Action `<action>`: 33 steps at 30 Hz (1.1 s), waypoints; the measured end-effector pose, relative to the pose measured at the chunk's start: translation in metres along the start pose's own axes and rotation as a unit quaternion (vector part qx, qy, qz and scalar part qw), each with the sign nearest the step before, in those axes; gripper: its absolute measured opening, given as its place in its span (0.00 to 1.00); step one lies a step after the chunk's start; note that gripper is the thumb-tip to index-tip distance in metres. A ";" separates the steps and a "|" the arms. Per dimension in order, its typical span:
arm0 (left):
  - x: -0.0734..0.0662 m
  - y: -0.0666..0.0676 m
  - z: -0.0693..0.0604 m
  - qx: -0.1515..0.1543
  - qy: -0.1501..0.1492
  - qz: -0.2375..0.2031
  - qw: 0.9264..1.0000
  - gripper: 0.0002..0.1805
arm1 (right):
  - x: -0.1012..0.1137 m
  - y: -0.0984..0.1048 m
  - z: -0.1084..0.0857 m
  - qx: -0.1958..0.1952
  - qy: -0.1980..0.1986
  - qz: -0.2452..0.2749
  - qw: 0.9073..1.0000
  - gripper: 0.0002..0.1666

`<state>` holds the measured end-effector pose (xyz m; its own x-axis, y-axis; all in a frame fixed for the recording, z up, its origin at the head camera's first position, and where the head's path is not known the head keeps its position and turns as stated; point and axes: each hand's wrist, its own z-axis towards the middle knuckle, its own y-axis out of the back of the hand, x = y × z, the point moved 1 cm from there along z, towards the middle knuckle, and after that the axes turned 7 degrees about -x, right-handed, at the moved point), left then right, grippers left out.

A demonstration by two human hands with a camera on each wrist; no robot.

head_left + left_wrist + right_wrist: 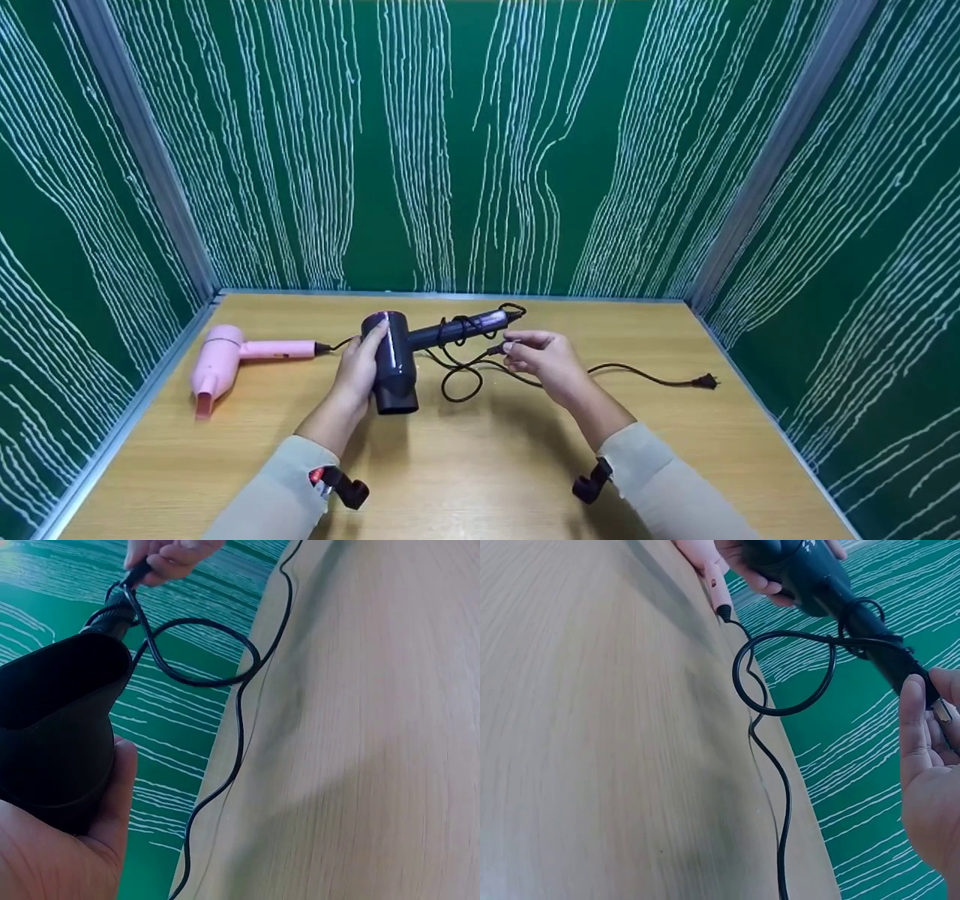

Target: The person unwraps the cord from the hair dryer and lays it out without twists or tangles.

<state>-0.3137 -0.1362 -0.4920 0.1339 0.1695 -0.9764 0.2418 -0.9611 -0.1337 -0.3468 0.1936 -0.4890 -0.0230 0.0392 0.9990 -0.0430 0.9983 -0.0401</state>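
Note:
My left hand grips a dark hair dryer by its barrel, holding it up above the table with the nozzle pointing toward me. Its handle reaches to the right, and the black cord is wound around it in several turns. Between thumb and fingers, my right hand pinches the cord's plug near the handle's end. Metal prongs of that plug show in the right wrist view. A loose loop of cord hangs below the handle. The left fingers behind the barrel are partly hidden.
On the left of the wooden table lies a pink hair dryer. Its black cord runs behind the dark dryer to a plug lying at the right. Green walls with white streaks enclose the back and sides.

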 end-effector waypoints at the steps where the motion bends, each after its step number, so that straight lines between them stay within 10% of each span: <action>1: 0.000 0.000 0.000 0.001 -0.001 -0.007 1.000 0.44 | -0.001 0.000 0.000 0.002 -0.001 0.002 1.000 0.19; 33: 0.003 -0.003 -0.010 0.077 0.011 -0.009 0.997 0.38 | -0.003 0.020 0.026 -0.054 -0.036 -0.010 0.998 0.20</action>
<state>-0.3045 -0.1303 -0.4927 0.1515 0.1892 -0.9702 0.0948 -0.9798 -0.1762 -0.3734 0.2125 -0.4929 -0.0957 0.0196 0.9952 0.0646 0.9978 -0.0135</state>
